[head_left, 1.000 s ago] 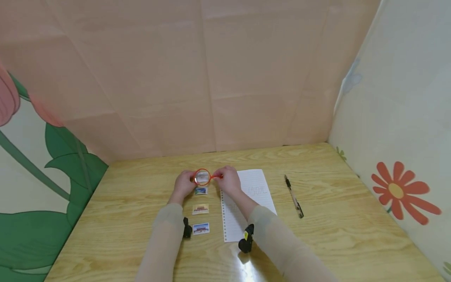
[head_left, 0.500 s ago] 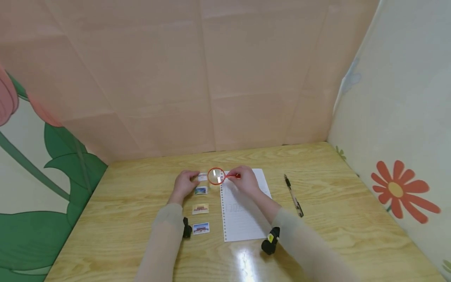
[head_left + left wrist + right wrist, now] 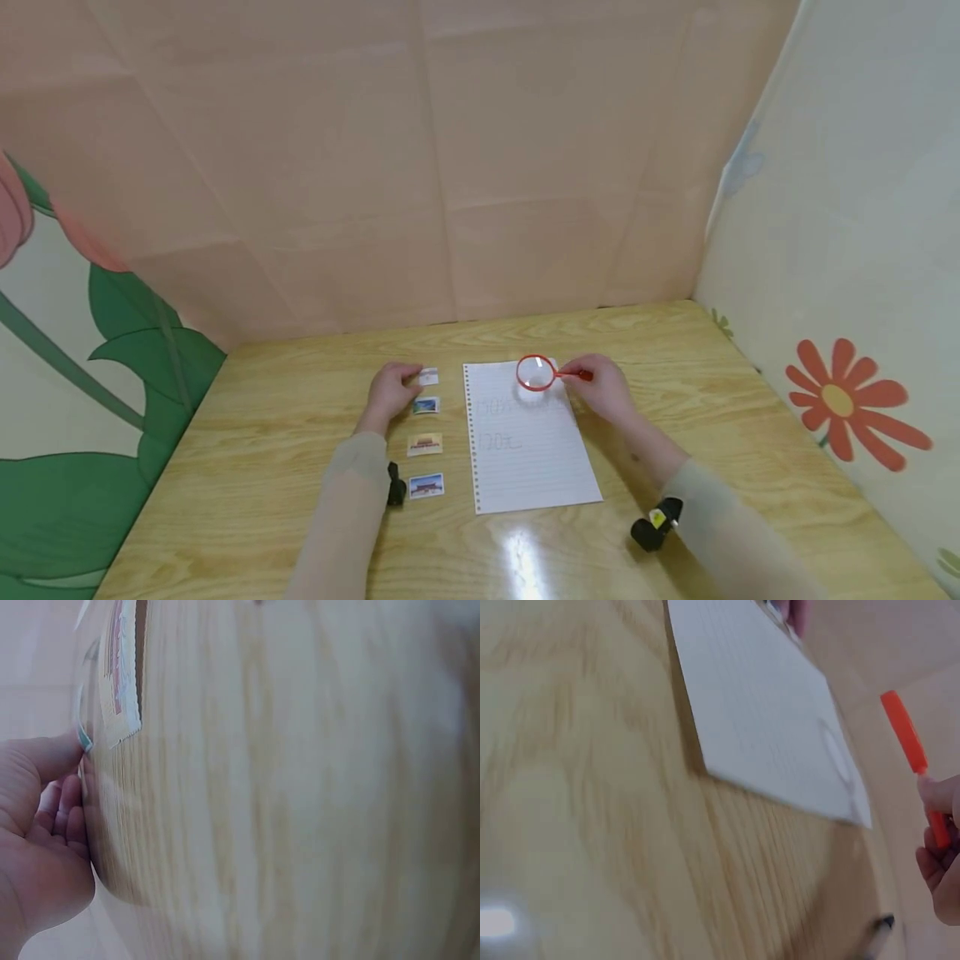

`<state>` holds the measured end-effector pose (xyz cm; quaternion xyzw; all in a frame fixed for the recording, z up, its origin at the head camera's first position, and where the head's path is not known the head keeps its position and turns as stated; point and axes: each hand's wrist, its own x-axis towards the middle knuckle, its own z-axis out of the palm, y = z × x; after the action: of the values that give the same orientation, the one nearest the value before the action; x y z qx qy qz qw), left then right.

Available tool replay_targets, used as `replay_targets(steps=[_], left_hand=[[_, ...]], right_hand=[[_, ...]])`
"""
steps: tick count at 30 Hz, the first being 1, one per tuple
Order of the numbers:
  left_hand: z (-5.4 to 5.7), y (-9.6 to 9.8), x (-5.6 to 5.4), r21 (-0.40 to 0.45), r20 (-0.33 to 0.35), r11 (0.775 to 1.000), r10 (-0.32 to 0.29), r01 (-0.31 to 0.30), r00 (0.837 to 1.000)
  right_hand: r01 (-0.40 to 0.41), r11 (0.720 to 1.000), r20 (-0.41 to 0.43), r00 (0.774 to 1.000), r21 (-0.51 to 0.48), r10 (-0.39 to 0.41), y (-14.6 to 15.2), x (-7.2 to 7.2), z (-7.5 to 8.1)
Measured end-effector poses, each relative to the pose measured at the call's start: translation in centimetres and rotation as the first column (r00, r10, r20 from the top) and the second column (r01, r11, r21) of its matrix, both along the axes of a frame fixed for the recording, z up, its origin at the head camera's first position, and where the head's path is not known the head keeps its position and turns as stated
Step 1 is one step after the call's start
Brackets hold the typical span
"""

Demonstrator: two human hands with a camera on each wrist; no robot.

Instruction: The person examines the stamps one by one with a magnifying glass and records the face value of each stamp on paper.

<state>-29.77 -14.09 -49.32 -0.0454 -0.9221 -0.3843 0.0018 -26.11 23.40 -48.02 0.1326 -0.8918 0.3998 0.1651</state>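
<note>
In the head view my right hand [image 3: 602,390] pinches the handle of a red-rimmed magnifying glass [image 3: 517,372], its lens held over the top of a lined sheet of paper [image 3: 525,467]. The right wrist view shows the red magnifying glass [image 3: 906,731] edge-on, raised off the table. My left hand [image 3: 392,390] rests at the left edge of a pale postage stamp [image 3: 430,377], fingertips on it, thumb lower down. Below that stamp lie a blue-green stamp [image 3: 426,406], a yellowish stamp [image 3: 425,444] and a blue stamp with a building [image 3: 427,486], in a column.
Handwritten figures [image 3: 498,442] mark the paper, which has punched holes along its left side. A black-tipped pen [image 3: 879,934] lies right of the paper, mostly hidden under my right arm in the head view. Pink and flowered sheets rise behind the wooden table [image 3: 285,417] and at its sides.
My right hand has carried the magnifying glass rightward, from over the top stamp to above the paper. The left hand has stayed by that stamp, no longer beside the lens.
</note>
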Motion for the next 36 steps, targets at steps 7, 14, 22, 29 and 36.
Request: replay_targets(steps=[7,14,22,29,36], left_hand=[[0.1,0.0,0.1,-0.003,0.012,1.0,0.006,-0.006,1.0],[0.2,0.2,0.3,-0.001,0.024,1.0,0.004,-0.004,1.0],[0.4,0.4,0.6,-0.013,0.029,1.0,0.008,-0.008,1.0],[0.5,0.5,0.6,-0.016,0.022,1.0,0.005,-0.005,1.0],[0.3,0.4,0.4,-0.011,0.015,1.0,0.004,-0.004,1.0]], right_hand=[[0.094,0.995,0.001,0.996,0.03,-0.094,5.3,1.0,0.9],[0.183,0.981,0.024,0.982,0.055,-0.185,10.0,1.5,0.8],[0.213,0.974,0.134,0.966,0.078,-0.222,14.3,2.2,0.1],[0.247,0.964,0.229,0.937,0.096,-0.263,16.2,2.7,-0.4],[0.273,0.952,0.259,0.917,0.142,-0.302,17.7,3.1,-1.1]])
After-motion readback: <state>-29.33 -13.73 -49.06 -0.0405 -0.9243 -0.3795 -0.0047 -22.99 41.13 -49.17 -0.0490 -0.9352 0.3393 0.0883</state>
